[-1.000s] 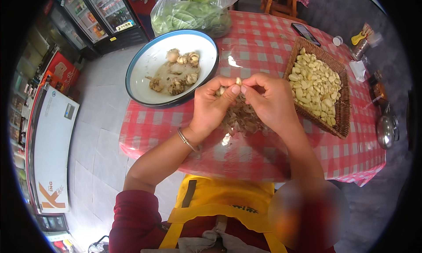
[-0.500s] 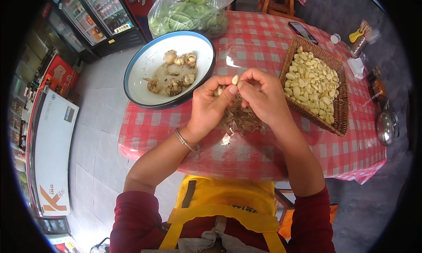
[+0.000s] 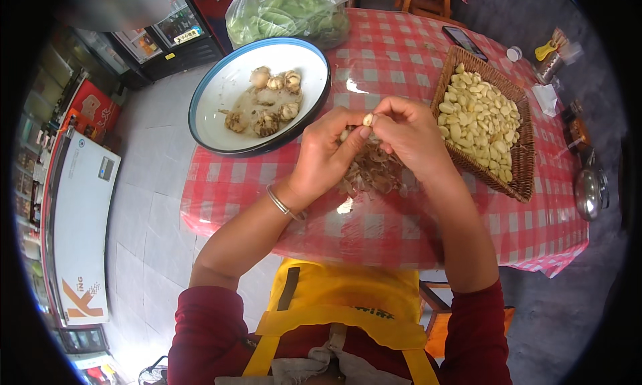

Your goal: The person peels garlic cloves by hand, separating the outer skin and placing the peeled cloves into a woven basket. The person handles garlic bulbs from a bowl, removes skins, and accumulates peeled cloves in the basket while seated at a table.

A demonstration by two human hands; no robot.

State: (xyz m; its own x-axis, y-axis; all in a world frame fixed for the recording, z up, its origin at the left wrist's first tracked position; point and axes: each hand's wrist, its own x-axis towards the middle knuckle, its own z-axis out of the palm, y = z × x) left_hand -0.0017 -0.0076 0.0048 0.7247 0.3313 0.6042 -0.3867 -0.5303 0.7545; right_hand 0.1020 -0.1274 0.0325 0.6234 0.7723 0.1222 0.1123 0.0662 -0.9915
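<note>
near, wide fisheye view from the head, downward onto the checked table [image 3: 394, 50]

A clear plastic bag of green leaves [image 3: 291, 18] and a flat dark phone [image 3: 466, 42] lie on the red-and-white checked surface [image 3: 391, 40]. A black glass-doored refrigerator [image 3: 184, 58] and a long white freezer [image 3: 83, 208] stand to the left.

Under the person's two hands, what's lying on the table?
A heap of brown papery skins shows beneath the left hand and right hand, on the red-checked tablecloth. The hands hide part of it; whatever lies there, and the cloth under the skins, can't be seen.
</note>
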